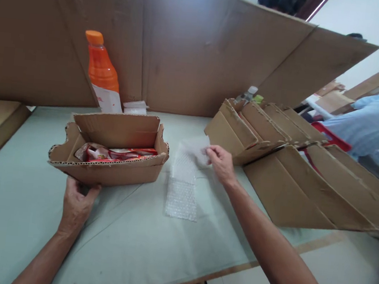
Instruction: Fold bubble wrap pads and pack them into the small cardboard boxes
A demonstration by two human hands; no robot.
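Left hand point(76, 202) gripping box point(112, 172), no legible writing

Bubble wrap point(183, 184) right of box point(112, 172)

At left of centre, the left hand point(76, 202) grips the near wall of an open cardboard box point(112, 172) holding red packets point(113, 154). Mid-frame, the right hand point(220, 162) pinches the far end of a bubble wrap strip point(183, 186) lying on the pale table point(15, 214). An orange bottle point(102, 72) stands upper left; flattened cartons point(291, 171) spread at right.
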